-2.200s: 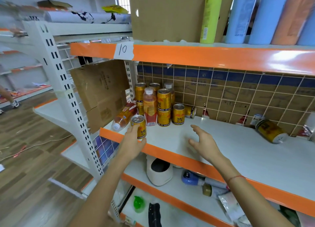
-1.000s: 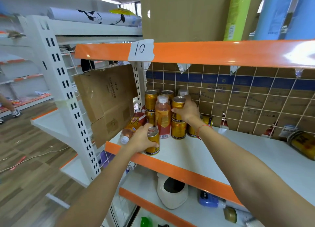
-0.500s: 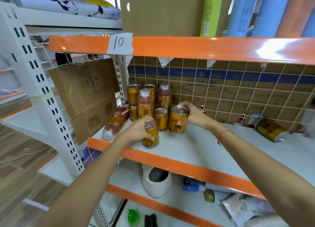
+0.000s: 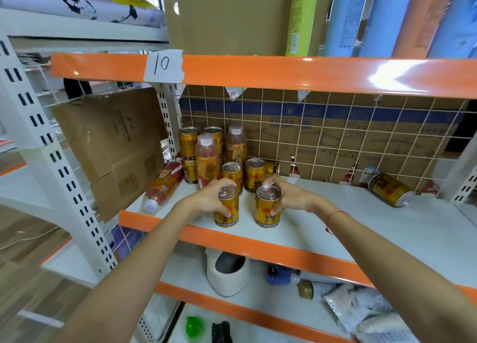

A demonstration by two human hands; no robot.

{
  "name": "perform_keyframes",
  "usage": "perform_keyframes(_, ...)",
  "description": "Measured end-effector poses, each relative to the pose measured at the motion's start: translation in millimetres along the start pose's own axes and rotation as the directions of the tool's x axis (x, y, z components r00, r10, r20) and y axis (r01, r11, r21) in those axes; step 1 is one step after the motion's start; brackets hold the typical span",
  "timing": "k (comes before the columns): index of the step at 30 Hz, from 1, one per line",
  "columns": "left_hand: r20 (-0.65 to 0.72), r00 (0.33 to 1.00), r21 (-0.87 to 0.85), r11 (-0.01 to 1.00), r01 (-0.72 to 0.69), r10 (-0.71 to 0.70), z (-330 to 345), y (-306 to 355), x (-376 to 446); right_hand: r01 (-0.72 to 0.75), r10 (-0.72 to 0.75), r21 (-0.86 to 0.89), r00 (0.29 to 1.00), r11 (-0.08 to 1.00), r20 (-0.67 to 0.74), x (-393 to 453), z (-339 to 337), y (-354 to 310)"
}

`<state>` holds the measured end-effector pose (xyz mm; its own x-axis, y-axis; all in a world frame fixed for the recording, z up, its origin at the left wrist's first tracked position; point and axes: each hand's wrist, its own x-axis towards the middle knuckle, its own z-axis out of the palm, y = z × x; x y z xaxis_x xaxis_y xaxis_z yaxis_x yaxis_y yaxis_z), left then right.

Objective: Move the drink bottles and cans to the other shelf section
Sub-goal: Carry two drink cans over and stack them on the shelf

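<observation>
Shop shelving, white metal shelf (image 4: 335, 221) with an orange front lip, wire grid backing and flattened brown cardboard (image 4: 108, 146) hung on the left upright as a side wall.

Left to right:
- Clear plastic tea bottle with a white cap (image 4: 161, 186) lies on its side against the cardboard, cap toward the edge. Probably tipped, not placed.
- Back-left corner: cluster of gold cans and two upright tea bottles (image 4: 206, 157), packed tight against the post, some cans stacked two high. Looks like the stock left to shift.
- Left hand (image 4: 209, 198) wraps the left gold drink can (image 4: 226, 208), fingers curled over the far side, thumb on the near side. Can stands upright near the front lip.
- Right hand (image 4: 286, 197) grips the right gold drink can (image 4: 268, 206) the same way, mirrored. Also upright, just beside the first, not touching.
- Far right: one gold can on its side (image 4: 391, 190) by the grid, well apart from the rest.

Read: both cans sit at the front edge so they clear the cluster, one per hand to carry two per trip. Side grip keeps them upright. I can't tell if they're lifted off the shelf yet.

Lower shelf holds a white tub (image 4: 228, 273) and loose packets, unrelated.
</observation>
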<state>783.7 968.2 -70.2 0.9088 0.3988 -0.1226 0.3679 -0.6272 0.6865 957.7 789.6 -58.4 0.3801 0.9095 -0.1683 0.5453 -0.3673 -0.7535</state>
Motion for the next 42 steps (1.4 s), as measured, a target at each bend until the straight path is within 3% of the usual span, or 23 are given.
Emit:
perform_keyframes(4, -0.055, 0.998, 0.079, 0.996, 0.028, -0.024, 9.2, 1.9, -2.2, -0.009, 0.007, -0.043, 1.0, 0.999, -0.027, 0.3, 2.5, 2.2)
perform_keyframes(8, -0.133, 0.991, 0.049, 0.999, -0.009, 0.015, 14.7, 1.3, -3.7, -0.002, -0.006, -0.162, 0.999, 0.987, -0.048, 1.2, 6.4, -1.8)
perform_keyframes(17, -0.112, 0.993, 0.071, 0.997, -0.016, 0.023, 12.2, -2.1, -5.8, -0.007, -0.055, -0.352, 0.984, 0.936, -0.167, 5.0, 27.0, -4.3)
perform_keyframes(23, -0.156, 0.987, 0.105, 0.994, -0.027, 0.044, 18.0, -6.2, -6.3, -0.007, -0.053, -0.361, 0.986, 0.932, -0.157, 0.2, 26.4, -5.5)
perform_keyframes(31, -0.196, 0.978, 0.106, 0.993, -0.046, 0.066, 20.5, -2.6, -10.3, -0.067, -0.042, -0.418, 0.968, 0.906, -0.247, -12.5, 27.8, -8.7)
perform_keyframes(42, -0.188, 0.956, 0.1, 0.973, -0.208, 0.223, 21.2, 46.5, -4.8, -0.158, 0.003, -0.345, 0.912, 0.925, -0.41, -67.1, -5.6, -7.0)
